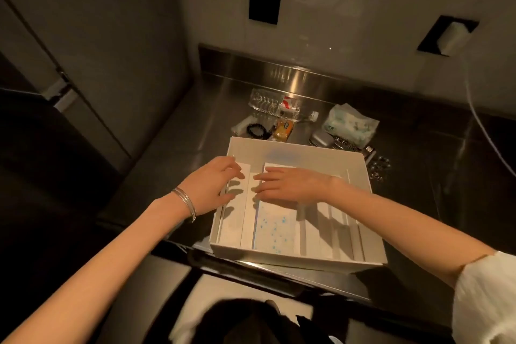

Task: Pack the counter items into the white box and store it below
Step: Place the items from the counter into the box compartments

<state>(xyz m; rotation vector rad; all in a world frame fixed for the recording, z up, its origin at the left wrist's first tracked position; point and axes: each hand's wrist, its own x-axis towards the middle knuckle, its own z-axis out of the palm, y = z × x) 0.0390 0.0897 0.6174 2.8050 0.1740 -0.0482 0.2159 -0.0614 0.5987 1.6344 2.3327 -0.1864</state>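
Observation:
An open white box sits at the front edge of a dark steel counter. White cardboard strips and a blue-speckled sheet lie inside it. My left hand hovers over the box's left side, fingers spread, touching a white strip. My right hand lies flat on the sheets in the middle, fingers pointing left. Behind the box lie a clear water bottle, a black bead bracelet, an orange packet, a tissue pack and a small silver case.
Small metal trinkets lie right of the box's far corner. A white cable runs down the right wall from a recessed socket. Dark cabinet doors stand at left. The counter's front edge runs under the box.

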